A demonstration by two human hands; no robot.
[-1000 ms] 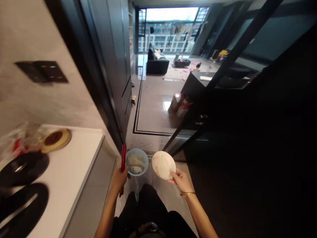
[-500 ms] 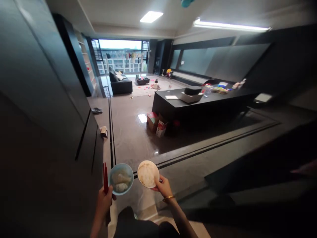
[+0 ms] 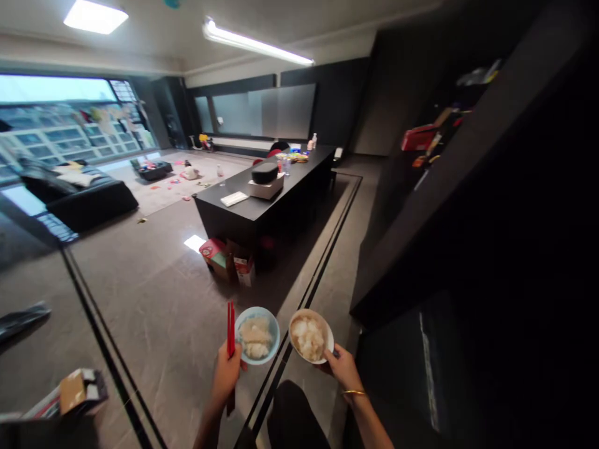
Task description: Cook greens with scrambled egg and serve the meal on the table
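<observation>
My left hand (image 3: 228, 372) grips a light blue bowl (image 3: 257, 335) of white rice together with a pair of red chopsticks (image 3: 230, 330) that stand upright beside the bowl. My right hand (image 3: 342, 368), with a gold bangle on the wrist, holds a white bowl (image 3: 311, 336) of rice by its right rim. The two bowls are side by side at the bottom centre, held over a grey tiled floor.
A long black table (image 3: 262, 196) with items on top stands ahead, cardboard boxes (image 3: 227, 260) at its near end. A dark cabinet wall (image 3: 468, 218) runs along the right. A black sofa (image 3: 79, 196) and windows lie far left. A box (image 3: 75, 391) sits at lower left.
The view has swung right from the white counter and doorway into the open room. Both bowls stay in my hands; the white bowl has tipped back level so its rice shows.
</observation>
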